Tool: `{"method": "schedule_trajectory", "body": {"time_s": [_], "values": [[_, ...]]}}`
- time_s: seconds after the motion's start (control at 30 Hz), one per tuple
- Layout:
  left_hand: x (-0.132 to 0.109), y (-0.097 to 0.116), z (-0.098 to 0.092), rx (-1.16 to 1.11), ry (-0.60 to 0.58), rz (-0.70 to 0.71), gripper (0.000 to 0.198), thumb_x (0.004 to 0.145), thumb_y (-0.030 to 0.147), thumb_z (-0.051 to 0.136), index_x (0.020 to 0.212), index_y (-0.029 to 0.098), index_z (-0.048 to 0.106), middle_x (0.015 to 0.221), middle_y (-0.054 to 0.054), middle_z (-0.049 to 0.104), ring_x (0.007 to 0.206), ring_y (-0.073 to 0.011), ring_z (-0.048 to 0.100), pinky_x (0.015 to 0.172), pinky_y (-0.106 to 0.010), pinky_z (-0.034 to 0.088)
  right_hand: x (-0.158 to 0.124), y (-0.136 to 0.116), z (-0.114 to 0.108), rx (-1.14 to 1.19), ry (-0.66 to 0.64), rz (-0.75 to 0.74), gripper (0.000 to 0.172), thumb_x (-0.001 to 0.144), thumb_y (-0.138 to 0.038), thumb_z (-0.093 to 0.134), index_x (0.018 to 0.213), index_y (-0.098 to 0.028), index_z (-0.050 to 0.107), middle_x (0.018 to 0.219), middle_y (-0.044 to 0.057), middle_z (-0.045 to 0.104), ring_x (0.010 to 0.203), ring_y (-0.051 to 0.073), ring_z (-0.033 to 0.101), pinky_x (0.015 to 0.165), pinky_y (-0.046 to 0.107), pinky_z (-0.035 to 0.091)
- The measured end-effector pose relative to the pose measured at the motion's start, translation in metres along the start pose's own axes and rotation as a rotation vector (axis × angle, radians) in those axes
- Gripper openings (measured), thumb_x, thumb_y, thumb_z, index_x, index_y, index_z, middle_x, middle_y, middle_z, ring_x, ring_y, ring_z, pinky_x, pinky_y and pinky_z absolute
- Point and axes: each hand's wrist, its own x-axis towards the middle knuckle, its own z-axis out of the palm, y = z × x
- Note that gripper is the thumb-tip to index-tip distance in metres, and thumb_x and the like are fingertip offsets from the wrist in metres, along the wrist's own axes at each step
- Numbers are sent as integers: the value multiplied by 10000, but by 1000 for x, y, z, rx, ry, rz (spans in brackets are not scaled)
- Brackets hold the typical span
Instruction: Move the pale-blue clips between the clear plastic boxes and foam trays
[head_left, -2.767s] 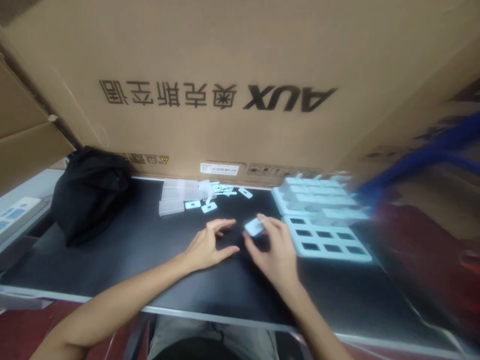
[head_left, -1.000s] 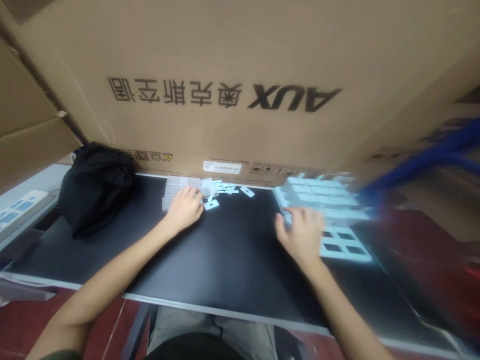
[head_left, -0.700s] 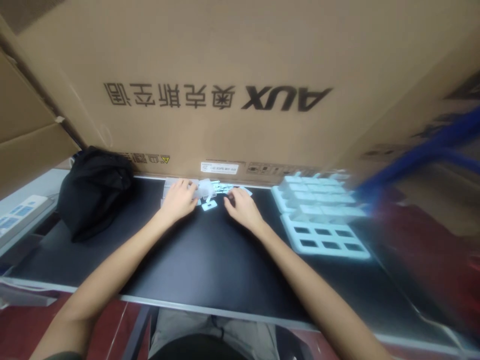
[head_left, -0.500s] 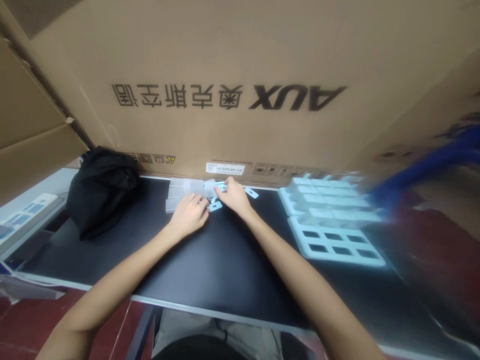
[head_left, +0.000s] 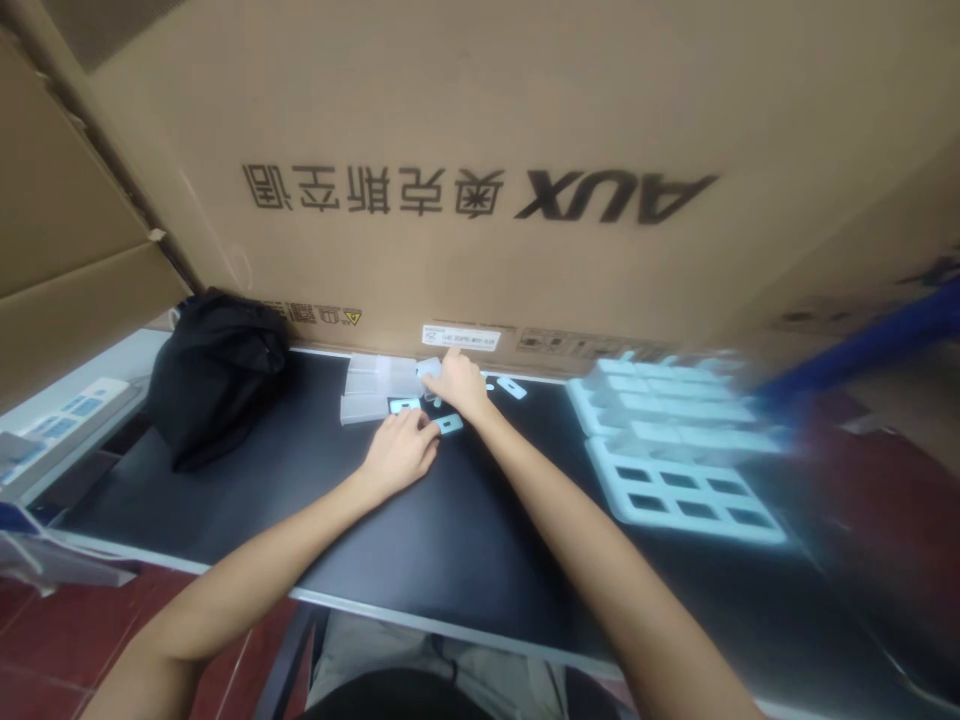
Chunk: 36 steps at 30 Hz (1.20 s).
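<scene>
My left hand (head_left: pixel 401 447) rests low over the black tabletop, fingers curled down at two small light-blue slotted plates. One slotted plate (head_left: pixel 405 405) lies just beyond its fingertips, and another slotted plate (head_left: pixel 450 425) touches its right side. Farther back, my right hand (head_left: pixel 459 384) has thumb and fingers bent around the right end of the clear plastic pieces, against a pale translucent part (head_left: pixel 428 369); what is between the fingers is partly hidden. Clear plastic boxes or sleeves (head_left: pixel 365 378) lie side by side left of it. A third slotted plate (head_left: pixel 512 387) lies to the right.
A large cardboard box (head_left: pixel 375 260) walls off the back. Black cloth (head_left: pixel 217 380) lies at the left, beside a white tray with blue pieces (head_left: pixel 71 410). Light-blue trays with rectangular openings (head_left: pixel 686 480) stand at the right, near a blurred blue bar (head_left: pixel 862 350).
My left hand has moved slightly right and nearer to me, baring one slotted plate by the clear pieces. My right hand stays near the same spot. The whole view has shifted a little.
</scene>
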Motion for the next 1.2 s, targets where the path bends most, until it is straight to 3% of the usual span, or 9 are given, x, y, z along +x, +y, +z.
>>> {"method": "schedule_trajectory", "body": {"time_s": [0.17,0.53,0.6,0.7,0.77,0.9,1.03,1.2], "values": [[-1,0,8,-65,43,29,198,1022,276,517,1086,212,693,1163,-94,647,1047,-251,619,870,-384,510,0,-5,-1,-12,8,-8,520,912,-472,603,1260,-107,475,1203,247,684,1164,370,672,894,412,536],[-2,1,7,-125,15,52,223,1030,240,477,1033,215,699,1174,-72,694,1048,-249,603,917,-382,536,8,-2,8,46,-21,31,723,778,-516,725,1307,-88,479,1177,254,702,1112,383,693,868,427,538],[-2,1,8,-145,11,52,211,1029,241,486,1030,216,695,1155,-66,702,1054,-243,606,928,-373,533,10,0,9,73,-28,6,614,776,-478,722,1232,-101,559,1173,242,706,1087,365,699,853,400,533],[-2,0,9,-199,6,48,172,1024,249,509,1034,223,679,1108,-53,712,1050,-231,615,925,-355,532,12,5,5,133,-45,-85,285,833,-369,654,1019,-152,667,1087,163,740,1019,292,711,839,337,516],[-2,-1,10,-258,-5,37,130,1013,266,541,1055,229,658,1077,-43,715,1030,-226,625,886,-343,540,9,12,-3,181,-35,-162,208,872,-333,610,977,-169,683,1063,115,747,1014,248,698,864,308,501],[-3,-3,11,-412,-56,11,162,972,319,617,1118,250,617,1022,-23,689,926,-200,660,799,-316,539,-16,44,-29,257,10,-283,285,911,-389,579,1070,-172,672,1110,92,728,990,222,660,882,322,497],[-2,-4,9,-553,-91,-43,289,918,368,689,1169,269,585,975,5,668,859,-182,673,769,-306,525,-57,88,-46,437,-7,-494,279,906,-429,585,1025,-192,674,1037,80,727,897,223,651,841,356,515],[0,-4,6,-606,-111,-53,301,891,349,706,1154,270,583,984,7,684,857,-186,674,747,-305,512,-95,109,-47,529,-74,-505,226,884,-409,643,1014,-227,676,1017,68,745,885,228,677,836,377,540]]}}
